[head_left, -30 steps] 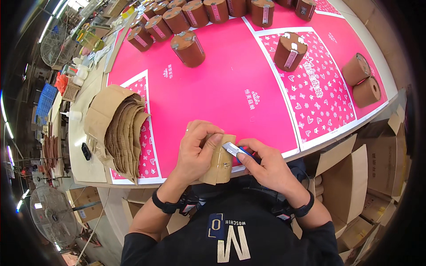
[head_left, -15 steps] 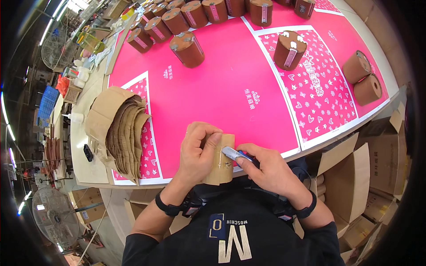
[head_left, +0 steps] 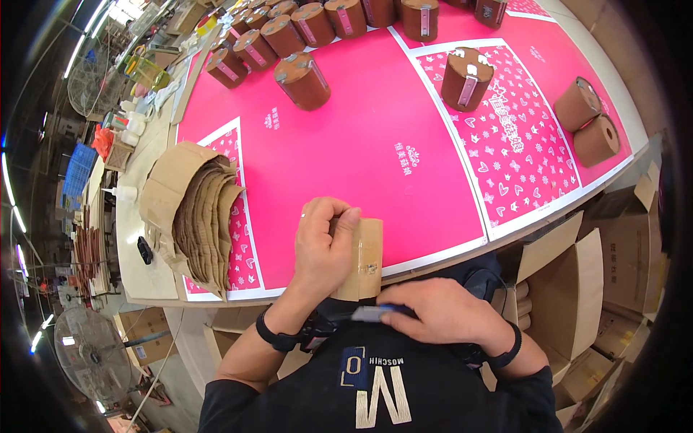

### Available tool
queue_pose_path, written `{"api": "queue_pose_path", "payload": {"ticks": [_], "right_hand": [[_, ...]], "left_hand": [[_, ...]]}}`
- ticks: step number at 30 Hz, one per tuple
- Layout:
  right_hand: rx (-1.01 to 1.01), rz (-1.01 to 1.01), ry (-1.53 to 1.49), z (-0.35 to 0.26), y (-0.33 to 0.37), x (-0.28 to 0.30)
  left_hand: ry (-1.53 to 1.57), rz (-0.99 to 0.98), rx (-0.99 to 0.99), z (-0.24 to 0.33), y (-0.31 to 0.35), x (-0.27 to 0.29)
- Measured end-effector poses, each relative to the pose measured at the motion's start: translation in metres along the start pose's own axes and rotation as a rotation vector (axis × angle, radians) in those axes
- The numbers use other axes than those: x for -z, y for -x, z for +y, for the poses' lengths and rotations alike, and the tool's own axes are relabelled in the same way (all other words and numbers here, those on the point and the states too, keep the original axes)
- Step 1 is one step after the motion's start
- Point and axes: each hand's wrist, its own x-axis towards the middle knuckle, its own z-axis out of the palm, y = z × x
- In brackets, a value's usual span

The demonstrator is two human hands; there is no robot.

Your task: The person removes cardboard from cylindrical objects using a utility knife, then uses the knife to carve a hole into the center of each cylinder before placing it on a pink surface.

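Note:
At the table's front edge, my left hand [head_left: 323,249] is closed on a small brown cardboard piece [head_left: 369,249], pinching its upper left side. A shiny strip like clear tape and a dark mark show on that piece. My right hand [head_left: 446,312] is wrapped round a utility knife [head_left: 371,313] with a silvery front end and a bit of blue, held low in front of my shirt. The knife is apart from the cardboard, below its lower edge. Most of the handle is hidden by my fingers.
Left of my hands stands a curved stack of brown cardboard sheets [head_left: 206,224]. Brown round boxes [head_left: 303,81] with pink straps fill the far side of the pink-covered table [head_left: 332,159]. Two brown cylinders [head_left: 598,141] lie at the right. An open carton [head_left: 577,296] stands below the right edge.
My right hand has drawn the knife down off the cardboard's face, toward my body. My left hand keeps its hold on the cardboard in nearly the same place.

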Motion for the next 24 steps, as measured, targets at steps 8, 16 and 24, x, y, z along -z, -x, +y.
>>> {"api": "queue_pose_path", "payload": {"ticks": [8, 16, 24], "right_hand": [[-0.159, 0.669, -0.218, 0.015, 0.016, 0.029], [0.109, 0.733, -0.198, -0.01, -0.009, 0.002], [-0.218, 0.852, 0.375, -0.013, 0.001, 0.01]], "left_hand": [[-0.246, -0.249, 0.117, 0.015, 0.029, 0.034], [0.83, -0.146, 0.595, 0.025, 0.035, 0.077], [0.866, -0.197, 0.635, 0.016, 0.045, 0.099]]}}
